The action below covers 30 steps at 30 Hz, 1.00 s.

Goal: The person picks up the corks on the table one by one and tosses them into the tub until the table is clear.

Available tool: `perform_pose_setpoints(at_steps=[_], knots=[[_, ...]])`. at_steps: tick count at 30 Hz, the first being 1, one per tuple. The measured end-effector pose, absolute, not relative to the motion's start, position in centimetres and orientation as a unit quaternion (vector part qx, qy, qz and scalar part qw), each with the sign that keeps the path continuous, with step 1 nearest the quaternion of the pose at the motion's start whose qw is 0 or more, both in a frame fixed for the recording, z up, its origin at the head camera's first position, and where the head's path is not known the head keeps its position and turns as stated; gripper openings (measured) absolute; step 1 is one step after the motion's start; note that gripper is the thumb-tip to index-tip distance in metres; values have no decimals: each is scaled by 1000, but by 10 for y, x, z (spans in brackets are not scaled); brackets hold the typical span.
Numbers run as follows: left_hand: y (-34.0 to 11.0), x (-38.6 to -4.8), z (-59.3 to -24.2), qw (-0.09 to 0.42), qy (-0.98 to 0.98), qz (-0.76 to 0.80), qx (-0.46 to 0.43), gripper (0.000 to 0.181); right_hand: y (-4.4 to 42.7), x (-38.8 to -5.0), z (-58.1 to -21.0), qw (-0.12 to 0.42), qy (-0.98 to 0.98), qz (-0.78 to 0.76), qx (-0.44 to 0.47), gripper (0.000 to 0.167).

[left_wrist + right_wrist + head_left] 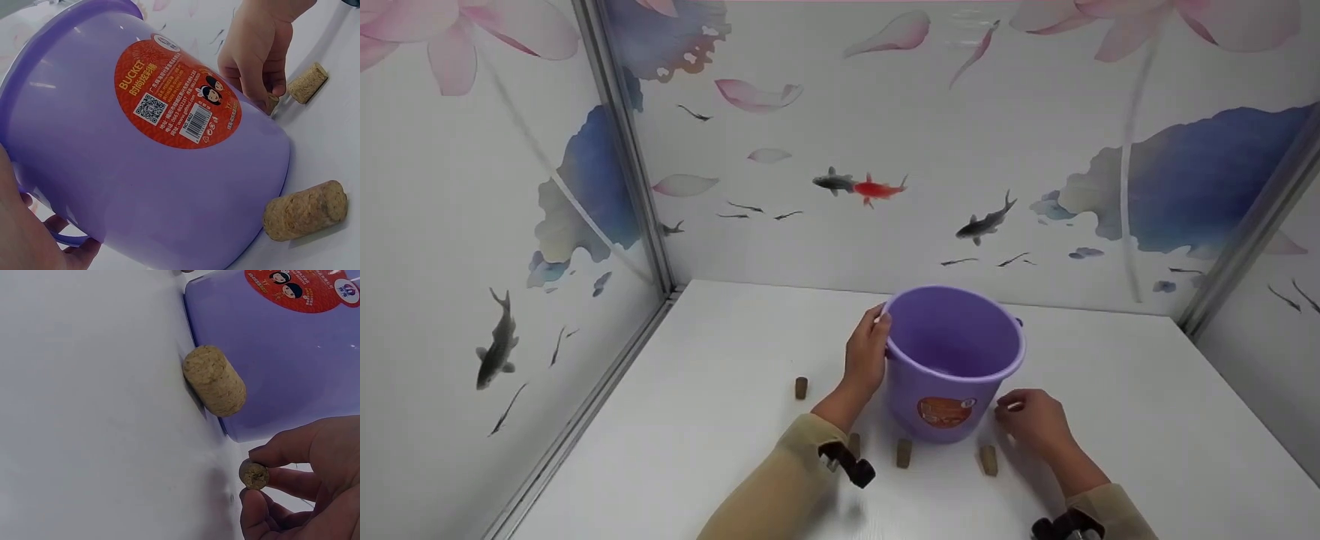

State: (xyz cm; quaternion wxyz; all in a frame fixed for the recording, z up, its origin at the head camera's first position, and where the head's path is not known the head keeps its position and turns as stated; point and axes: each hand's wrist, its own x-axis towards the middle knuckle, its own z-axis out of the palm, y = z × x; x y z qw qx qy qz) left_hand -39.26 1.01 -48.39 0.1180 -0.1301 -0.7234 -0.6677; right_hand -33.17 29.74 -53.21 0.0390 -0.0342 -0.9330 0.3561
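A purple bucket (904,397) with a red oval label stands upright on the white table. My left hand (866,356) grips its rim and handle at the left side; in the left wrist view the fingers (84,253) curl round the handle. My right hand (1035,421) is just right of the bucket's lower part, pinching a cork (254,475) between thumb and fingers. Other corks stand or lie on the table: one (988,460) at the bucket's front right, one (904,453) in front, one (854,445) partly behind the left wrist, and one (801,388) farther left.
White panels (780,247) painted with fish and petals enclose the table (720,360) at the back and both sides, joined by metal corner posts (641,180). Black wrist cameras (847,463) are strapped over the tan sleeves (780,480).
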Motion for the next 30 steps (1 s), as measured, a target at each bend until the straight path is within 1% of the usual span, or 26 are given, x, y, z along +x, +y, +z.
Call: perform_pose_setpoints(at_steps=[4, 11, 14, 20, 26, 30], knots=[[12, -394, -483, 122, -727, -663, -132, 46, 299, -332, -530, 40, -931, 361, -43, 25], [14, -396, -481, 116, -725, -667, -128, 45, 299, -332, -522, 10, -922, 382, -61, 31], [12, -395, -481, 118, -724, -669, -123, 44, 297, -334, -520, 5, -919, 388, -61, 32], [7, -393, -484, 124, -724, -668, -118, 43, 297, -334, -518, 25, -922, 383, -44, 30], [9, -391, -486, 115, -730, -662, -126, 45, 305, -328, -514, 41, -923, 379, -56, 33], [8, -392, -484, 119, -733, -657, -127, 45, 308, -328, -507, 51, -921, 382, -57, 36]])
